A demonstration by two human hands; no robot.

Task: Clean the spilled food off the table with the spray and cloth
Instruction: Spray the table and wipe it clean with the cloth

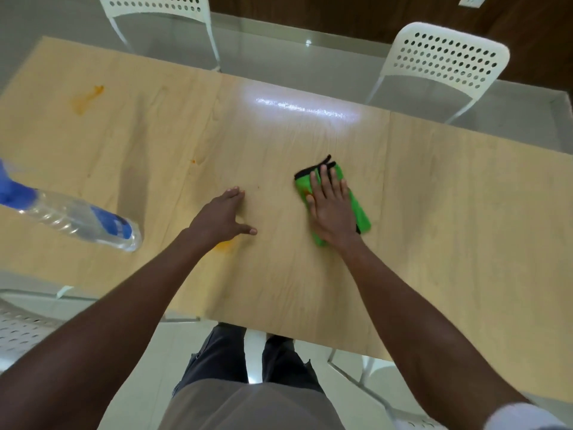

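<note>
My right hand (pixel 331 209) lies flat, palm down, pressing a folded green cloth (pixel 361 212) with black trim onto the wooden table (pixel 279 274). My left hand (pixel 224 217) rests flat on the table with fingers spread, holding nothing. Just under my left wrist is an orange smear (pixel 224 245). A larger orange spill (pixel 88 99) marks the far left of the table, and a tiny orange speck (pixel 193 162) sits near the middle. The clear spray bottle (pixel 77 218) with blue label and blue head stands at the left edge.
Two white perforated chairs stand beyond the table's far edge, one (pixel 155 7) at the back left and one (pixel 446 60) at the back right. Another white chair (pixel 21 330) is at the near left. A wet, shiny patch (pixel 304 108) reflects light on the far side.
</note>
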